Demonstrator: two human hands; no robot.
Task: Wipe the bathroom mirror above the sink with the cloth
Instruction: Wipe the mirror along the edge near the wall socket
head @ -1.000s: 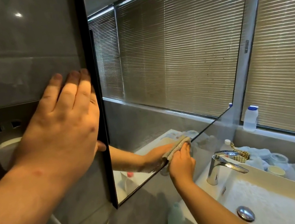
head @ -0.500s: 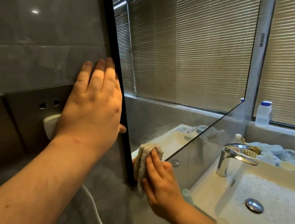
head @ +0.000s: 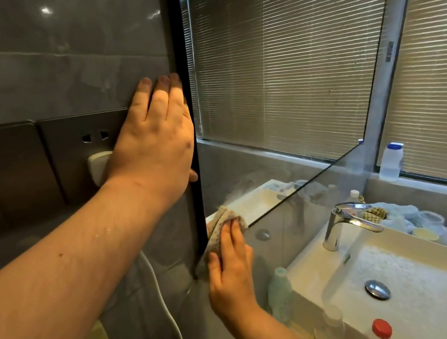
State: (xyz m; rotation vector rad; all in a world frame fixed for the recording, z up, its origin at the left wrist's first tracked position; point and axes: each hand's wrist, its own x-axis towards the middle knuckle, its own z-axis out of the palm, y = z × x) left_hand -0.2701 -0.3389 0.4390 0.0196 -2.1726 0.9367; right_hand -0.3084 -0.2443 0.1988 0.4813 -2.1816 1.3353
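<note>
A large black-framed mirror (head: pixel 289 74) hangs above the white sink (head: pixel 396 273) and reflects slatted window blinds. My left hand (head: pixel 157 139) lies flat with straight fingers on the grey wall, right against the mirror's left frame. At the mirror's lower left corner my right hand (head: pixel 228 273) presses a beige checked cloth (head: pixel 220 223) onto the glass with its fingers laid over it. Part of the cloth is hidden under the fingers.
A chrome faucet (head: pixel 345 222) stands behind the sink basin. Bottles (head: pixel 279 291) crowd the counter left of the sink, one with a red cap (head: pixel 381 328). A white bottle (head: pixel 391 160) sits on the window ledge. A wall socket (head: pixel 94 137) and white cable (head: pixel 159 288) are at left.
My right hand has slid the cloth leftward along the mirror's bottom edge to the lower left corner. My left hand stays flat by the frame, and the view has shifted left.
</note>
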